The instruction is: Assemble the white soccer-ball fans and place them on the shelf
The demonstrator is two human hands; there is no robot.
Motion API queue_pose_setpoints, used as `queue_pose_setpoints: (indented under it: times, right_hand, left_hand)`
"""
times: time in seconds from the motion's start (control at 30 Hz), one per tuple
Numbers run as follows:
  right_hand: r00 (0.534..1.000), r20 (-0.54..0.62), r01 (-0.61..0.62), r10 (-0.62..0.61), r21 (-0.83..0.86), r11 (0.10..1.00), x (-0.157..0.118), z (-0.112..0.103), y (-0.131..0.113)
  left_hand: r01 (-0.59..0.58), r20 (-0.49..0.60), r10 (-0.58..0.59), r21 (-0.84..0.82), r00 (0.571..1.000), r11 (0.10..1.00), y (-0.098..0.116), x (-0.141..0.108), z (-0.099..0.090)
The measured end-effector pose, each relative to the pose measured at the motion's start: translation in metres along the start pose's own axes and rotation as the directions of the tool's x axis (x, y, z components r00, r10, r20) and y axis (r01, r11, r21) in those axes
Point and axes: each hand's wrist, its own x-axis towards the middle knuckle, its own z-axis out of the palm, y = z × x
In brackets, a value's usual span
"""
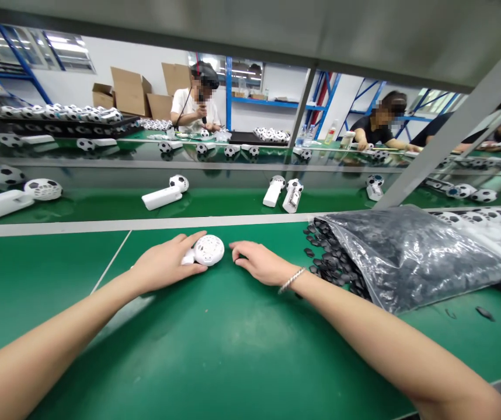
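Note:
My left hand (167, 259) is closed around a white handheld device, which looks like a small fan (209, 250) with a round, slotted head. The head faces up toward me, and my palm covers most of its handle. Just to the right, my right hand (254, 261) is apart from it, with thumb and index finger curled together. Whatever is in that pinch is too small or hidden to make out. Small black pieces (331, 256) spill from a clear plastic bag (421, 256) to the right of my right hand.
Beyond the pale strip (233, 221) lies a green belt with several football-patterned devices, among them a white one (163, 197). A slanted metal post (443, 122) rises at the right, under an overhead shelf (250, 29). Co-workers sit across, one in a white shirt (184, 108).

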Motion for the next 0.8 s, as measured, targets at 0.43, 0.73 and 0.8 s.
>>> queue_pose_setpoints:
  times: [0.43, 0.73, 0.8]
  right_hand:
    - [0.95, -0.117, -0.296, 0.291, -0.029, 0.955, -0.05, -0.033, 0.032]
    - [0.992, -0.067, -0.09, 0.103, 0.175, 0.98, -0.037, -0.006, 0.002]
    - [0.999, 0.03, -0.047, 0.044, 0.089, 0.995, -0.039, -0.003, 0.002]
  left_hand:
    - [-0.2, 0.039, 0.208, -0.154, 0.977, 0.968, 0.057, -0.004, 0.007]
    - [-0.136, -0.092, 0.111, -0.327, 0.989, 0.935, 0.034, 0.03, 0.009]
    - [-0.099, -0.064, 0.081, -0.388, 0.995, 0.916, 0.025, 0.032, 0.007]
